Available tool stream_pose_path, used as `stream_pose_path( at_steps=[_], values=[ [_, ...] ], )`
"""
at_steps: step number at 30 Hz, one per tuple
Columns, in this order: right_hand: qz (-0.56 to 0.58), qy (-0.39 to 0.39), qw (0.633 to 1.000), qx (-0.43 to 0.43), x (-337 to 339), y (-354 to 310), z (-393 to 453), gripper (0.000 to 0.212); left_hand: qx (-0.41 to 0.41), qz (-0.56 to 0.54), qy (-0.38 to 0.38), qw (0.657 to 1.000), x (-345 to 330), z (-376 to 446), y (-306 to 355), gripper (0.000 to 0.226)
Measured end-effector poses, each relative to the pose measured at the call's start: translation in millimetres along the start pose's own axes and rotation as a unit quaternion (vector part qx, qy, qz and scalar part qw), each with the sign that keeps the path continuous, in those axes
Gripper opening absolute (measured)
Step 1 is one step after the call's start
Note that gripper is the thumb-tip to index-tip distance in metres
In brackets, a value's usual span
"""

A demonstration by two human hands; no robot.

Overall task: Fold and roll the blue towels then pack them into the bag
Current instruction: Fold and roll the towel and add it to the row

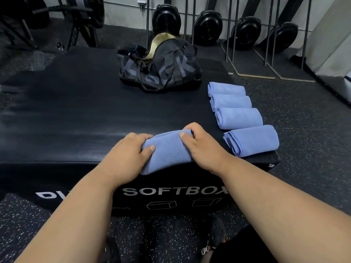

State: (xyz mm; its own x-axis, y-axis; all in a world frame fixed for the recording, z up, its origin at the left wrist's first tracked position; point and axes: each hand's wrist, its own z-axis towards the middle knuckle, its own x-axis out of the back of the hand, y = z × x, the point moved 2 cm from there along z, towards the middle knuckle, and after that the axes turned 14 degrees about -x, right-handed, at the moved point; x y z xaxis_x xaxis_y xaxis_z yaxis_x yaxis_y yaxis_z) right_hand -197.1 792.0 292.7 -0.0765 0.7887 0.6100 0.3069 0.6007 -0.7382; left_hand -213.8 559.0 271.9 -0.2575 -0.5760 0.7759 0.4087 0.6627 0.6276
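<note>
Rolling the fifth blue towel [167, 150] at the near edge of the black soft box [76, 114], we are holding it with both hands: our left hand [129, 154] is curling around its left end with the thumb on top, and our right hand [201, 147] is gripping its right end in the same way. The roll is lying partly over the near edge, so we are thinking it could slide off to the floor if we are loosening the grip too early. If the two hands are not pressing equally, the roll could become a cone or open again. Four rolled towels [239, 118] are waiting in a row along the right edge; the nearest one is sitting at the near right corner and could be pushed off by our right forearm. The bag [159, 67] is standing open near the far edge, well apart from us.
</note>
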Motion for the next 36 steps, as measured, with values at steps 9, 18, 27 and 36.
stream_pose_path(
  at_steps=[9,18,27,36],
  values=[
    [0.206,-0.028,0.977,0.055,64.9,29.5,-37.1,0.034,0.033,-0.348,0.046,0.936,-19.0,12.2,54.0,0.022],
    [0.182,0.119,0.974,0.063,126.3,94.4,-32.4,0.023,0.04,-0.422,0.055,0.904,-65.1,34.3,105.1,0.028],
    [-0.269,0.186,0.945,-0.013,124.5,152.0,8.5,0.067,0.071,-0.458,0.15,0.873,-53.2,68.9,124.3,0.024],
    [-0.26,0.199,0.945,0.013,124.1,144.7,20.8,0.05,0.054,-0.431,0.142,0.889,-50.9,118.7,144.6,0.007]
  ],
)
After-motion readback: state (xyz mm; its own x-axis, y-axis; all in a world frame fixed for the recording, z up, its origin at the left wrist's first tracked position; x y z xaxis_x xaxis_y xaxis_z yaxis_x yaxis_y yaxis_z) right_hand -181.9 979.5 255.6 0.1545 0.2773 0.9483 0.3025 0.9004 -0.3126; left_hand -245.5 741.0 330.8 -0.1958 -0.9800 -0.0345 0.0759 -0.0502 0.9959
